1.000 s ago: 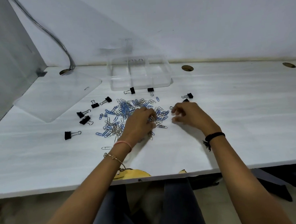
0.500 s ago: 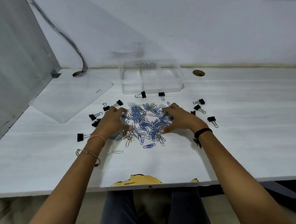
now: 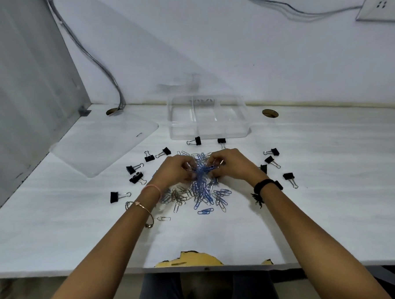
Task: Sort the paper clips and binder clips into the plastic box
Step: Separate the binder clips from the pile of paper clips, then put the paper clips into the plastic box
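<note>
A pile of blue and silver paper clips (image 3: pixel 201 195) lies on the white table. My left hand (image 3: pixel 173 170) and my right hand (image 3: pixel 232 164) are pressed together over the far part of the pile, both closed around a bunch of blue paper clips (image 3: pixel 203 170) lifted between them. Black binder clips are scattered around: several on the left (image 3: pixel 134 168), several on the right (image 3: pixel 271 160), two by the box (image 3: pixel 197 141). The clear plastic box (image 3: pixel 207 116) with dividers stands just beyond the pile, open and empty.
The box's clear lid (image 3: pixel 105 146) lies flat at the left. Cable holes (image 3: pixel 270 113) sit along the table's back edge, with a wall behind. The table's front edge has chipped laminate (image 3: pixel 188 260). A grey partition stands at the left.
Both hands have drawn together from the sides of the pile, scooping paper clips into a bunch between them. The camera has tilted up slightly.
</note>
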